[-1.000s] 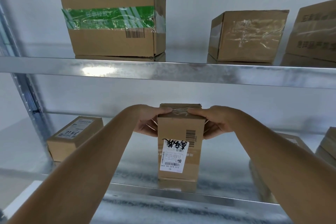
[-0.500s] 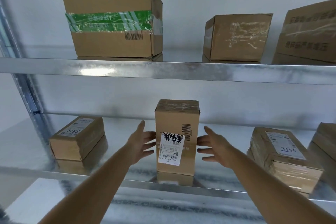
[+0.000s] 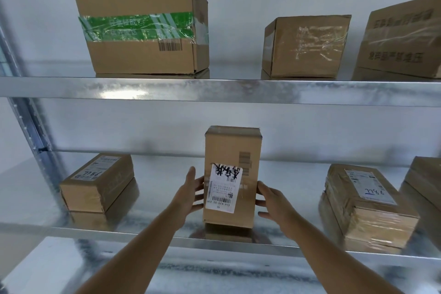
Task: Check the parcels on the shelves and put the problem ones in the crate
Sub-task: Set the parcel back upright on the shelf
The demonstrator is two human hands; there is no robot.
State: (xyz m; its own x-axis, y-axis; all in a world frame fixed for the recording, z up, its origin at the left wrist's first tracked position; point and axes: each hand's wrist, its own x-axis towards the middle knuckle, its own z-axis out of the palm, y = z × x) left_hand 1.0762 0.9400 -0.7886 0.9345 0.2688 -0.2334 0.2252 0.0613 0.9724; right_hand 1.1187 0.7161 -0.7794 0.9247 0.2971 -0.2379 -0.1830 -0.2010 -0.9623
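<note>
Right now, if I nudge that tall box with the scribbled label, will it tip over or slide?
The tall box stands on its small end on the smooth metal shelf, so a push high up would probably tip it. A low push should slide it. Its taped cardboard looks stiff, so it likely won't buckle.

Seven boxes: three on the shelf above the hands, four level with them, namely one between the hands, one left, two right
</note>
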